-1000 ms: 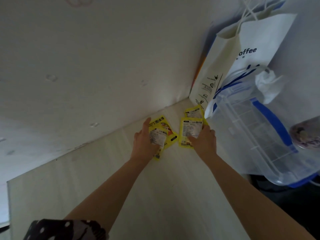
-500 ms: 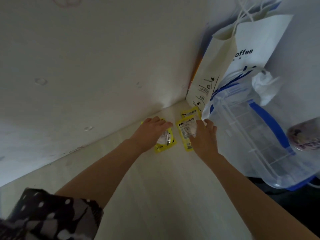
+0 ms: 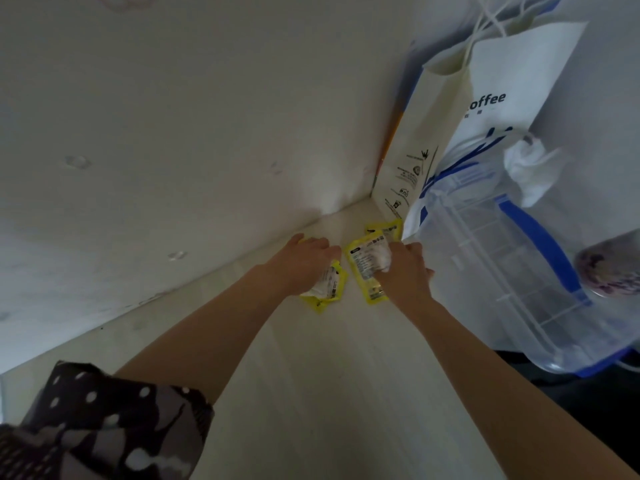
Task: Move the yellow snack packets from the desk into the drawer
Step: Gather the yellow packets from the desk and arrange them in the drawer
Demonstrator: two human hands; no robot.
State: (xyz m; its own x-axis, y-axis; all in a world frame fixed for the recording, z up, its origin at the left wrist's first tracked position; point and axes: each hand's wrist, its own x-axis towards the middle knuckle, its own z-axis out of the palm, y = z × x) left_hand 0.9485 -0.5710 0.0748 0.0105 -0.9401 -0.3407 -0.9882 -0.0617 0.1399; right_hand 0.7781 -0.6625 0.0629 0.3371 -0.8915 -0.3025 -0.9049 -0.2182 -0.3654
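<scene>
Both of your hands are on the yellow packets in the back corner of the counter (image 3: 311, 393).

The packets look light, thin, soft and slippery, so pinch an edge. Your left hand (image 3: 300, 268) is curled over the left packets (image 3: 329, 289). Your right hand (image 3: 403, 273) is curled on the right packet (image 3: 363, 268). One more packet (image 3: 386, 228) lies behind.

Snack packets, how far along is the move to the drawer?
Nothing looks done: every yellow packet in view is on the desk, and no drawer shows. In hand: the left hand covers one packet, the right hand another. A third lies by the bag. Left: lifting and stowing all.
</scene>
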